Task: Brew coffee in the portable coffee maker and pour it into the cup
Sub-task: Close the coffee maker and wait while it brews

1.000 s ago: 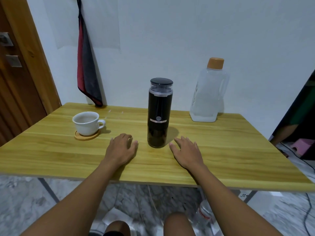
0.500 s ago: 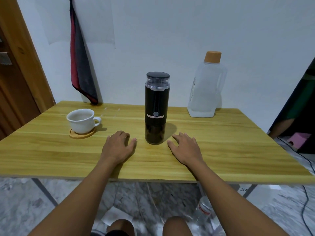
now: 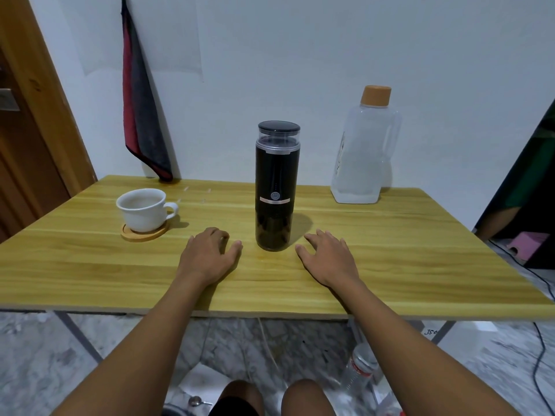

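A tall black portable coffee maker [image 3: 277, 187] with a clear upper section and a black lid stands upright in the middle of the wooden table [image 3: 420, 259]. To its left a white cup [image 3: 143, 209] sits on a round wooden coaster [image 3: 144, 234]. My left hand [image 3: 210, 256] rests palm down on the table just left of the coffee maker, fingers loosely curled, holding nothing. On the other side my right hand [image 3: 326, 259] lies flat with fingers spread, also apart from the coffee maker.
A clear plastic water jug [image 3: 365, 154] with an orange cap stands at the back right by the wall. A red and grey cloth [image 3: 141, 115] hangs at the back left. A plastic bottle [image 3: 359, 370] lies on the floor under the table. A wooden door frame is on the left.
Both hands stay in the same places beside the coffee maker. Only the camera has shifted slightly, so the scene sits a little lower and to the left.
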`<act>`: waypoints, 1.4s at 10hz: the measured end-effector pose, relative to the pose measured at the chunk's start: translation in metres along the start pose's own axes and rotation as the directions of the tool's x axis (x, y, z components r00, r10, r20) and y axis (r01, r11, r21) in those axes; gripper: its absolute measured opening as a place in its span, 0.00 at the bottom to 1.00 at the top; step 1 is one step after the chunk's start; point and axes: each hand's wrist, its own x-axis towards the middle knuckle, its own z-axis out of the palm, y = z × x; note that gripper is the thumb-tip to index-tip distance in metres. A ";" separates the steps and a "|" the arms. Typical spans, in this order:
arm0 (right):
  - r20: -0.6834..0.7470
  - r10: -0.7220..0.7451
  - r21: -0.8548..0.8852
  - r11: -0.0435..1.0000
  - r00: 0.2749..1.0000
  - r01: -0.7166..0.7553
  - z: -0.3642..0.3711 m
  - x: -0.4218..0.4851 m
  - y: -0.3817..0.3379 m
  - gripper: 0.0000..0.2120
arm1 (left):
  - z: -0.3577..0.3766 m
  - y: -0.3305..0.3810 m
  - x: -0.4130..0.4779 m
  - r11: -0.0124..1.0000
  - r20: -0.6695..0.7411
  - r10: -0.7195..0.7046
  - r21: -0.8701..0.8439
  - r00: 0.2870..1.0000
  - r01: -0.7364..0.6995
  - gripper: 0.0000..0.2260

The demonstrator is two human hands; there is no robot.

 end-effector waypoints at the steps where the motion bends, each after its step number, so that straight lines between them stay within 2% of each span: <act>1: 0.000 -0.001 0.003 1.000 1.000 0.001 0.000 -0.001 -0.001 0.27 | 0.001 -0.001 0.000 1.000 0.016 -0.015 0.006 1.000 0.015 0.25; 3: -0.006 -0.002 0.011 1.000 1.000 0.002 -0.001 -0.002 -0.001 0.28 | 0.001 -0.001 0.001 1.000 0.021 -0.022 -0.001 1.000 0.022 0.29; 5: -0.009 -0.003 0.017 1.000 1.000 0.003 -0.001 -0.002 -0.001 0.27 | 0.001 -0.002 0.002 0.999 0.019 0.010 0.037 1.000 -0.011 0.25; 7: -0.020 -0.004 0.020 1.000 1.000 0.004 -0.001 -0.002 -0.001 0.27 | 0.004 -0.003 0.003 0.999 0.019 0.011 0.050 1.000 -0.012 0.26; 9: -0.011 -0.003 0.015 1.000 1.000 0.003 -0.001 -0.002 -0.001 0.27 | 0.006 -0.005 0.004 0.997 0.069 -0.007 0.071 0.998 0.002 0.32; 11: -0.010 -0.002 0.012 1.000 1.000 0.002 -0.001 -0.002 -0.002 0.27 | 0.006 -0.008 0.007 0.992 0.109 -0.010 0.126 0.994 -0.004 0.29; 13: -0.023 0.008 0.056 0.998 1.000 -0.006 -0.001 -0.003 -0.002 0.32 | 0.008 -0.008 0.006 0.992 0.099 -0.012 0.126 0.995 -0.001 0.31; 14: -0.015 0.001 0.026 1.000 1.000 -0.001 -0.001 -0.002 -0.002 0.29 | 0.007 -0.008 0.006 0.993 0.105 -0.015 0.119 0.994 0.002 0.32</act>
